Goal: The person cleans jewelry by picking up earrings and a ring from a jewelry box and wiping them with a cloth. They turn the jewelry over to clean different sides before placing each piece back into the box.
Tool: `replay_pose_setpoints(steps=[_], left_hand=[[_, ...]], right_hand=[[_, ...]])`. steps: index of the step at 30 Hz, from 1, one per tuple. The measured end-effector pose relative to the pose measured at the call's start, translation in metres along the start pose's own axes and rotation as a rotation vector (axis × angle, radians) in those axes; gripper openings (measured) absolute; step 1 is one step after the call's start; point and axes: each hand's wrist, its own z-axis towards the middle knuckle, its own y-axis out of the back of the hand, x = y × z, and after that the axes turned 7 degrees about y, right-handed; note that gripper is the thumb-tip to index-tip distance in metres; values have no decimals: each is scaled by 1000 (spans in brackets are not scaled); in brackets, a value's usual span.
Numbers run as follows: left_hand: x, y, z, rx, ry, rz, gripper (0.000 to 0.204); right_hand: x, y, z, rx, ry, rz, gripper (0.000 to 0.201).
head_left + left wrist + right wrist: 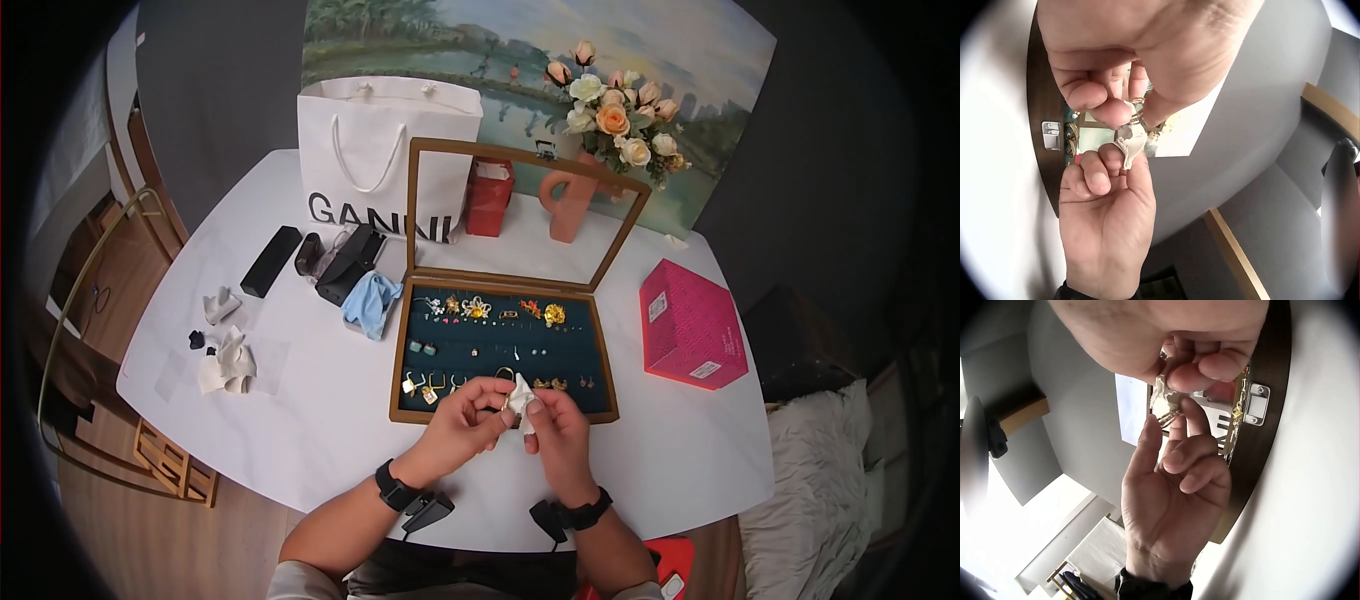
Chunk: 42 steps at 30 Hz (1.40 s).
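Observation:
Over the front edge of a jewelry box (400,413), both hands meet at a small gold hoop-shaped piece of jewelry (1169,417). Thumb and fingertips of the left hand (462,425) pinch the hoop; its exact kind I cannot tell. A crumpled white cloth (522,400) is pinched by the right hand (562,440), wrapped against the metal. In the left wrist view the cloth (1130,139) bunches between the two hands' fingertips, partly covering the gold. The box's glass lid (530,215) stands raised, and earrings and brooches (480,308) sit in rows on its dark green lining.
White paper bag (390,130), red box (490,200) and pink vase (572,205) with flowers stand behind. On the left lie a black case (270,262), a blue cloth (372,303) and crumpled white cloths (230,362). A magenta box (692,325) is at right.

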Motion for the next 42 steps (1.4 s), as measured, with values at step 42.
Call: replay_pose_setpoints(steps=[42], left_hand=[[8,3,1,-97,61,111,14]], right_hand=[[-11,7,2,-135,82,-80,26]])
